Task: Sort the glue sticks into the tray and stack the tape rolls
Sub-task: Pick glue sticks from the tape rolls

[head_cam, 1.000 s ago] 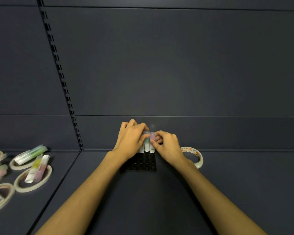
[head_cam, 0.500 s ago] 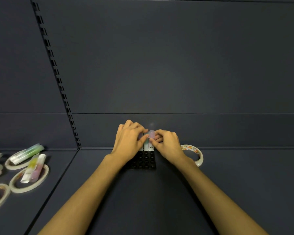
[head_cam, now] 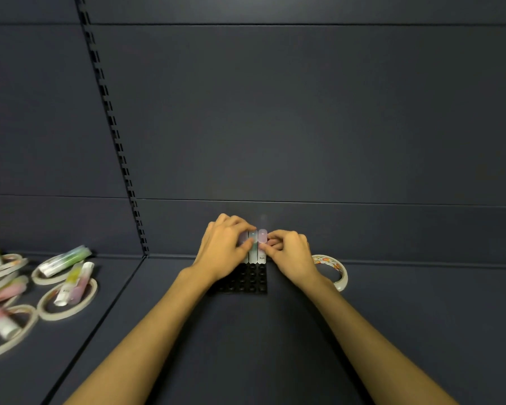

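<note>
Head view: both hands are pinching upright glue sticks [head_cam: 262,245] standing in the black tray [head_cam: 247,280], left hand [head_cam: 224,248] and right hand [head_cam: 292,252] pressing close. Uneven pressure is likely risking toppling the row.

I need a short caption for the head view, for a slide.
Both hands seat glue sticks upright in a black tray.

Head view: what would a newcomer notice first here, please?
First, the left hand and right hand pinching upright glue sticks at the far end of the black tray, mid-shelf. Then a patterned tape roll just right of them, and scattered tape rings with loose sticks far left.
</note>
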